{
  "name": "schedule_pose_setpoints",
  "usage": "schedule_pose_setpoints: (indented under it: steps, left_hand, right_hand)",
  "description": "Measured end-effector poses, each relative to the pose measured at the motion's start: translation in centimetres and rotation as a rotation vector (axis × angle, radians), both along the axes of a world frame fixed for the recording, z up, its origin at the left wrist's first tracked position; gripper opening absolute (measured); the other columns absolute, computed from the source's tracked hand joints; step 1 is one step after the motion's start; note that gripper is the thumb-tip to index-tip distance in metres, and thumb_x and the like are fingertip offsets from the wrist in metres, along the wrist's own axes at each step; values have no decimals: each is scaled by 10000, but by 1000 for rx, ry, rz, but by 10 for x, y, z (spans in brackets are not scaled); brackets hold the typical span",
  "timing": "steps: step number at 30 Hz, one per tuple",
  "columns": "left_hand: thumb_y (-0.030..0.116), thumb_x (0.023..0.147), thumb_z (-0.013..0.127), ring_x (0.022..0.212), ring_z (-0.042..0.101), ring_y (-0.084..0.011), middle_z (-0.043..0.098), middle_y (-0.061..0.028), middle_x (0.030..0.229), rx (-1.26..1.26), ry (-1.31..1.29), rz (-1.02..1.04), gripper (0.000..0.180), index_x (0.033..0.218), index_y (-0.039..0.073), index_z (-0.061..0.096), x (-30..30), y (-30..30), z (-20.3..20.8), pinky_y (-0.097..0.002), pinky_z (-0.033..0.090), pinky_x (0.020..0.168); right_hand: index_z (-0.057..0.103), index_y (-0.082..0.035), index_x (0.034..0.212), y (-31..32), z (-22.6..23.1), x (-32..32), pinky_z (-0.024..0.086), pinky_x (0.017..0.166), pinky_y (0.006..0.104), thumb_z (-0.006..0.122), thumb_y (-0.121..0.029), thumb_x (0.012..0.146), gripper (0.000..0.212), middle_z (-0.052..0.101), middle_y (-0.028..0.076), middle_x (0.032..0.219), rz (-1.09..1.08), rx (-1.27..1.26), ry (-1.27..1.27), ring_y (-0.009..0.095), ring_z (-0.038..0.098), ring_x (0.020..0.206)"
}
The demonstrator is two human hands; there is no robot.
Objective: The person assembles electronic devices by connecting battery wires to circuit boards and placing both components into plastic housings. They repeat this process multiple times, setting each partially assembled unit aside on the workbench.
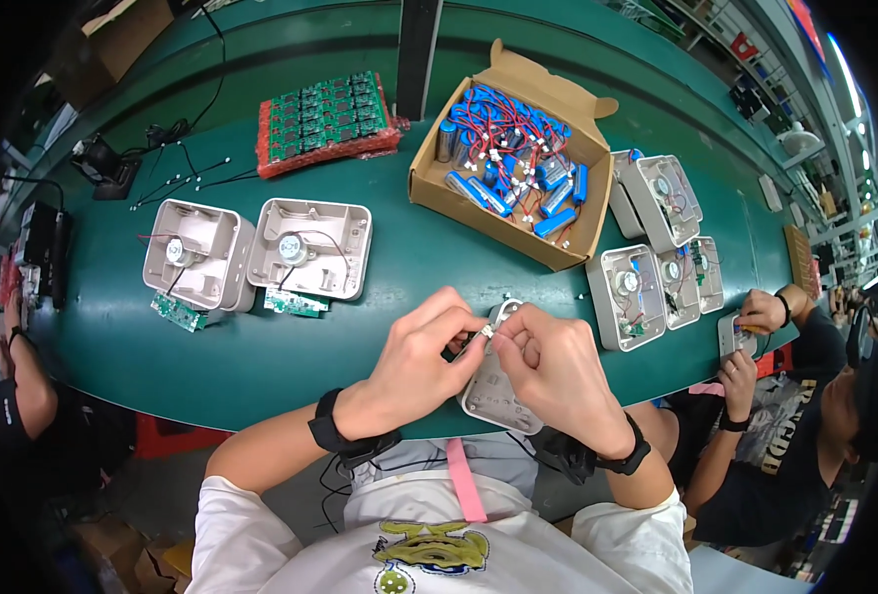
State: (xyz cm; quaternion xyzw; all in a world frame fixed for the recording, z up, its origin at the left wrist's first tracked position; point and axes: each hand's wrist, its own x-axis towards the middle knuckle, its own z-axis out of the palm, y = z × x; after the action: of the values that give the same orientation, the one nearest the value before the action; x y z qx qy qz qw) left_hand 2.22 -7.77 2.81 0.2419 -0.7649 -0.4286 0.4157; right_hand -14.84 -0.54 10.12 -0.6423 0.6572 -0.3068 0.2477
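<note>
"What is being held?"

"A small white connector is pinched by the fingertips of the left hand and the right hand, above a pale plastic housing. Any leads on it are masked by the fingers."

"How should it be handled?"

"It is judged nearly weightless, stiff and easily dropped; it is best gripped by the sides of its body, never tugged by wires. The housing, judged light, rigid and slick, is best taken by its side walls."

"And the room around?"

"The housing is set at the near edge of the green tabletop, so little margin is left toward the lap. Bare surface is offered ahead-left, as far as two motor-fitted housings. Ahead-right, reach is bounded by a cardboard box of blue battery cells; farther right, by grouped housings and a co-worker's hand."
</note>
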Motion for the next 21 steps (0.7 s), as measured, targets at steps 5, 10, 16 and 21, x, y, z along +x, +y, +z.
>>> schedule_pose_setpoints:
  steps: [5,10,16,21]
  left_hand:
    - [-72,832,774,695,652,-204,631,-101,903,-109,-55,74,172,989,-28,721,-9,2,3,-310,542,606]
    - [-34,805,759,686,643,-302,619,-131,885,-255,-96,248,138,921,-4,691,11,4,9,-393,516,575]
    - [119,774,718,817,583,-384,558,-194,911,-235,-66,124,151,772,11,612,-34,16,-30,-489,492,671]
    - [129,863,697,809,647,-360,647,-182,881,-196,-61,178,133,888,2,666,-31,10,-37,-467,519,696]
  right_hand:
    - [658,38,899,0,-11,-4,437,490,298,721,-10,927,84,643,81,617,-73,-19,-71,128,582,499]
    - [637,22,879,-15,-26,12,443,501,300,691,-143,996,210,640,91,636,-7,-83,-43,134,592,548]
    - [664,-10,1008,-2,-91,-78,351,512,250,711,-398,1026,391,567,-32,703,119,11,-235,57,468,611]
    - [729,4,983,3,-12,-25,490,628,275,771,-279,1002,287,680,33,759,106,22,-29,98,580,689]
